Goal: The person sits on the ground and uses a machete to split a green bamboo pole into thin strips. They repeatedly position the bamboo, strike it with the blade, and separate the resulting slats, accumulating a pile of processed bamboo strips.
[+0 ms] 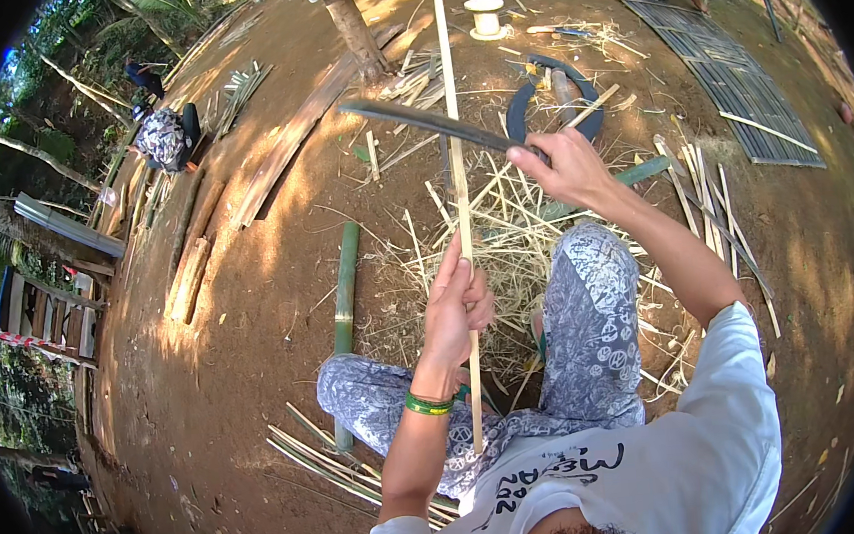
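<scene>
My left hand (455, 310) is closed around a long, pale bamboo strip (450, 84), which stands lengthwise in front of me from my lap to far ahead. In my right hand (572, 167) is the handle of a machete; its dark blade (425, 119) points left and crosses the strip well ahead of my left hand. Whether the edge touches the strip I cannot tell. Beneath both hands a heap of pale shavings (507, 261) covers the ground between my knees.
A green bamboo pole (345, 283) lies left of the shavings. Split strips lie by my left knee and at right (723, 203). Ahead are a black ring (586, 94), a cream spool (486, 18) and a wooden post (357, 37). A person crouches by a slatted bamboo panel (733, 82); others are far left.
</scene>
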### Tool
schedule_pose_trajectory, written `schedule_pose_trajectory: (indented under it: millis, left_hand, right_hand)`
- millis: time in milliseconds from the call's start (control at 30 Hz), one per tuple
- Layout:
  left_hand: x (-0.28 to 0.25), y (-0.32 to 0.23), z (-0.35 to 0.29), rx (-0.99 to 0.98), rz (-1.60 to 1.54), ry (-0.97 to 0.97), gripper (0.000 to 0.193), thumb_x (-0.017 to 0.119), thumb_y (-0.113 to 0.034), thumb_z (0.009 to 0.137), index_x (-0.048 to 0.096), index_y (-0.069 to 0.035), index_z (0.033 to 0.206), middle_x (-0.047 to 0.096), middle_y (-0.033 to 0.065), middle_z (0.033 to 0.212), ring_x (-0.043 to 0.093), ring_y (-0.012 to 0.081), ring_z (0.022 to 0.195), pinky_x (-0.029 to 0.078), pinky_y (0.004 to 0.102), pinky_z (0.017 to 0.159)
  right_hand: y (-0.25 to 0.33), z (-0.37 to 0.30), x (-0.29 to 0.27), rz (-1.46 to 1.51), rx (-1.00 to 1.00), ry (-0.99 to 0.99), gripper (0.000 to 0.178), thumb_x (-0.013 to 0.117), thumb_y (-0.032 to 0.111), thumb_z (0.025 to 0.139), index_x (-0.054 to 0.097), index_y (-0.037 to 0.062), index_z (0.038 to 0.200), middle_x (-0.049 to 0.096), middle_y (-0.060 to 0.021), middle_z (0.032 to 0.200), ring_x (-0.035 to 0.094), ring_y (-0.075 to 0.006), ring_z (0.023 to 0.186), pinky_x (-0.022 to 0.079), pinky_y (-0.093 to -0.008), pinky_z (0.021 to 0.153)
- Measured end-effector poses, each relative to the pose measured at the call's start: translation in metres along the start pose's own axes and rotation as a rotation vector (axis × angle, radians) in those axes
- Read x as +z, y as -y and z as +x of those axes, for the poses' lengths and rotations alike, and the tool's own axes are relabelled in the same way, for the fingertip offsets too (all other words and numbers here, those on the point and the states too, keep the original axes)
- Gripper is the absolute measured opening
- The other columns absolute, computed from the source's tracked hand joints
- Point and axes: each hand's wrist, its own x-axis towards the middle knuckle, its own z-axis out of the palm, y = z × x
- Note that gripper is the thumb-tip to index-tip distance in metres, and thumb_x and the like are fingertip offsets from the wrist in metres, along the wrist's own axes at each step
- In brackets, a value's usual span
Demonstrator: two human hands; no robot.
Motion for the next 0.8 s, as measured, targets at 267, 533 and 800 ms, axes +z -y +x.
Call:
schedule_pose_trajectory:
  millis: [267,533,800]
  left_hand:
    - [0.004,-0.017,-0.016,0.129,0.064,-0.080,0.034,0.041,-0.016,0.106,0.045,-0.007,0.138,0.053,0.0052,0.077,0.036,0.0072,0.048,0.028,0.0207,0.044]
    - [-0.005,-0.027,-0.028,0.107,-0.007,-0.026,0.046,0.042,-0.021,0.108,0.034,-0.018,0.153,0.032,-0.0066,0.070,0.027,0.0020,0.050,0.020,0.0179,0.042]
    - [-0.011,-0.026,-0.032,0.194,0.012,-0.096,0.052,0.042,-0.021,0.108,0.027,-0.021,0.158,0.029,-0.0076,0.069,0.025,0.0024,0.050,0.020,0.0179,0.042]
  right_hand:
    - [0.058,-0.042,0.032,-0.171,-0.475,-0.005,0.064,0.063,0.069,0.083,0.059,0.0060,0.072,0.060,-0.0116,0.058,0.063,-0.0313,0.049,0.048,-0.0438,0.045]
    - [0.044,-0.028,0.040,-0.187,-0.503,-0.058,0.062,0.064,0.067,0.084,0.057,0.0064,0.071,0.061,-0.0108,0.059,0.064,-0.0316,0.050,0.048,-0.0434,0.046]
    - [0.033,-0.029,0.043,-0.132,-0.442,0.022,0.065,0.060,0.071,0.085,0.058,0.0086,0.067,0.057,-0.0100,0.051,0.059,-0.0332,0.043,0.045,-0.0472,0.043]
